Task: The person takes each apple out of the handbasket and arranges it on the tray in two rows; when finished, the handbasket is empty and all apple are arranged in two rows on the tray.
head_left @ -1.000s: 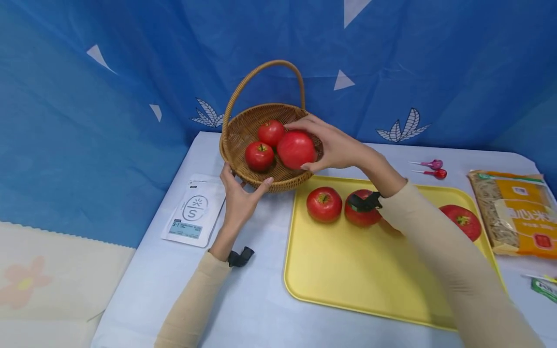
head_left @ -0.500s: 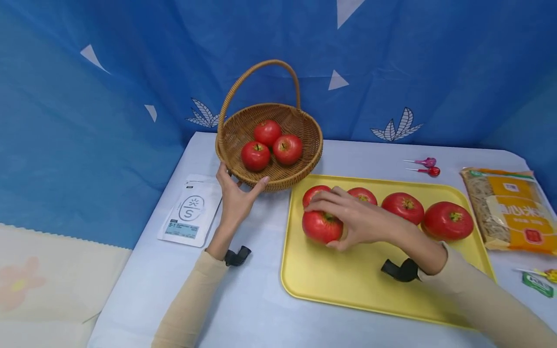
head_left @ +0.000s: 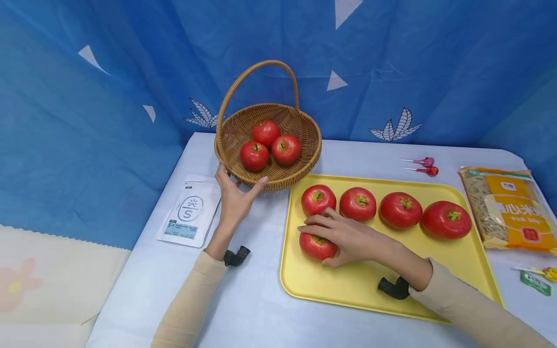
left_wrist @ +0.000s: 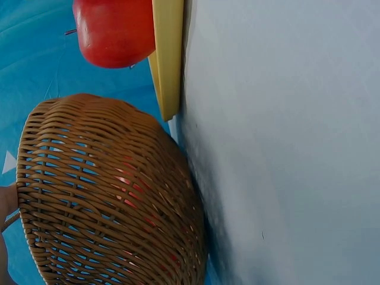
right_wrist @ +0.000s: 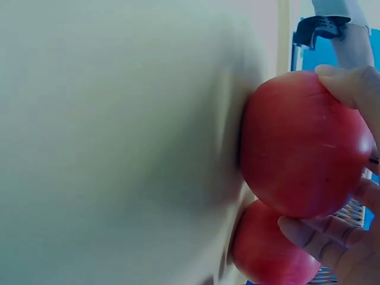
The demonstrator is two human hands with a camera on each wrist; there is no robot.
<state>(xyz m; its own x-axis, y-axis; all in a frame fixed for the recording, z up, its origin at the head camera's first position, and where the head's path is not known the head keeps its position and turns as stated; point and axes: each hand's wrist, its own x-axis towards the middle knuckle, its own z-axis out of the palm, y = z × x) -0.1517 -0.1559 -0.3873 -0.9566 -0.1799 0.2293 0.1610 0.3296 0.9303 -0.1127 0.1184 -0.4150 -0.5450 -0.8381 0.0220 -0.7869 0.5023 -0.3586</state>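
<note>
My right hand grips a red apple on the left part of the yellow tray. In the right wrist view, thumb and fingers lie around that apple, with another apple just beyond it. A row of several red apples sits along the tray's far side. My left hand holds the near rim of a wicker basket, thumb at the edge. Within the basket, 3 red apples lie close together. The left wrist view shows the basket's woven underside, raised at an angle.
A white pouch lies left of the left forearm. Right of the tray is an orange packet of grain. Two lollipops rest behind the tray, and a yellow lollipop with a green wrapper at the right edge. Blue cloth hangs behind.
My right hand has carried an apple from over the basket to the tray's left part, moving right and toward me, then lowered it. The left hand stays on the basket.
</note>
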